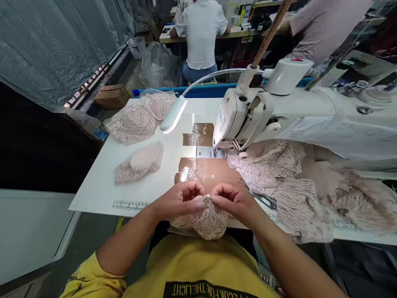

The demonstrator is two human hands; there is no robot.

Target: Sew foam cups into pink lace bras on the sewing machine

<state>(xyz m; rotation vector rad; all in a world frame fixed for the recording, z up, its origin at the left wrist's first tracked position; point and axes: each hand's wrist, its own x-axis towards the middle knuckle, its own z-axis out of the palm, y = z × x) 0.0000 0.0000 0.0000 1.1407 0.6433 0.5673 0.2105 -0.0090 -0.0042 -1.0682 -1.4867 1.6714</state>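
Both hands meet at the near edge of the white sewing table (102,182), pinching a beige lace cup piece (207,221). My left hand (180,200) grips its upper left edge with curled fingers. My right hand (232,198) pinches the upper right edge, thumb against fingers. The lace piece hangs down over the table edge toward my yellow shirt. The white sewing machine (245,116) stands just beyond the hands, its needle area over a metal plate (206,152).
A pile of lace pieces (297,186) lies right of the hands, with small scissors (262,198) on it. More lace pieces (136,120) and a padded cup (141,163) lie at left. A gooseneck lamp (173,115) hangs over the table. Two people work at benches behind.
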